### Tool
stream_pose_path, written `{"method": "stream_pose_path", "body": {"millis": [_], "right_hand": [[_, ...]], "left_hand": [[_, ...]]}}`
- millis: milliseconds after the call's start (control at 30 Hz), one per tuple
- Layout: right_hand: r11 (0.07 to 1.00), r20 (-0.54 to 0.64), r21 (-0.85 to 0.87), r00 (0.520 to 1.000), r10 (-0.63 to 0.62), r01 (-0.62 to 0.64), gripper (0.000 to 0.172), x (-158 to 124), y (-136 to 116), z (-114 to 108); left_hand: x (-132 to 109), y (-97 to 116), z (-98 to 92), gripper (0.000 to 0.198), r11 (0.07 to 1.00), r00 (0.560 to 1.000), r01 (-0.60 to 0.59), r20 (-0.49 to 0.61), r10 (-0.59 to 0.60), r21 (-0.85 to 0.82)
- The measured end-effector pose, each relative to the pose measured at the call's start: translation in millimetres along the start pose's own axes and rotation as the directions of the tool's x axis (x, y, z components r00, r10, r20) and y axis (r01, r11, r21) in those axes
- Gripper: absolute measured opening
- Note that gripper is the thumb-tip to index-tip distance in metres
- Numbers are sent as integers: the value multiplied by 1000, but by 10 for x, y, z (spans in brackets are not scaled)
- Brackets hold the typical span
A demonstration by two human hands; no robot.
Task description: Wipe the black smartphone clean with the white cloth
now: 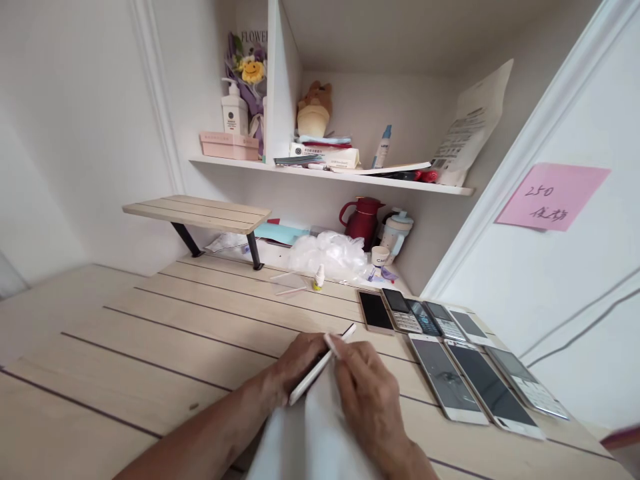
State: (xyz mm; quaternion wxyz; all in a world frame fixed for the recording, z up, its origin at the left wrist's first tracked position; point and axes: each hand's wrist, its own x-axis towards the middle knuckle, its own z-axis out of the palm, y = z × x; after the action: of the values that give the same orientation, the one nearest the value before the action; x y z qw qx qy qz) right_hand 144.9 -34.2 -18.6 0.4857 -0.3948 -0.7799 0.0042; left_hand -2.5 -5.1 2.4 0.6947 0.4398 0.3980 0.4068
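My left hand point(296, 360) is closed around a thin white-edged mobile phone point(309, 381), tilted edge-up above the slatted wooden table point(165, 360). Its screen side is mostly hidden. Beside it, my right hand point(371, 387) pinches a white cloth point(320, 433) against the phone's upper edge, and the rest of the cloth hangs down toward me. To the right lie several phones in two rows, among them a white touchscreen phone point(447, 380), another touchscreen phone point(490, 387) and a keypad phone point(525, 381).
A small bottle point(319, 277) stands at the back near a clear plastic bag point(327, 257). A raised wooden stand point(197, 212) sits at back left. Behind are a red jug point(363, 220), a light-blue cup point(397, 233) and a loaded shelf point(300, 168). A pink note point(553, 197) is on the right panel.
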Motion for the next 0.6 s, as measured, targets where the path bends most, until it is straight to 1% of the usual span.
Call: {"method": "stream_pose_path", "body": {"millis": [67,100,167,333,433,533,600], "right_hand": [[992,-92,-73,991,94,-101,33,68,164,-44],[986,-127,-96,984,122,-134,31,87,217,-55],[978,-158,-120,976,152,-172,31,96,267,-58],[967,-154,-146,970,188,-210,33,44,279,-21],[966,-161,-138,968,195,-218,34,29,317,2],[972,-167,-125,970,178,-200,34,29,343,21],[975,-177,-118,971,163,-186,34,20,313,36]], "left_hand": [[-8,-12,29,29,1000,1000,14,27,-15,28],[-11,-15,37,29,999,999,15,38,-16,42],[-13,-15,41,29,998,998,11,55,-14,61],[-8,0,33,27,997,999,10,48,-14,82],[-10,0,45,32,996,1000,26,15,-27,82],[-22,-12,70,40,998,999,34,-21,-34,45],[-28,-21,83,38,1000,999,19,-48,-19,-18]]}}
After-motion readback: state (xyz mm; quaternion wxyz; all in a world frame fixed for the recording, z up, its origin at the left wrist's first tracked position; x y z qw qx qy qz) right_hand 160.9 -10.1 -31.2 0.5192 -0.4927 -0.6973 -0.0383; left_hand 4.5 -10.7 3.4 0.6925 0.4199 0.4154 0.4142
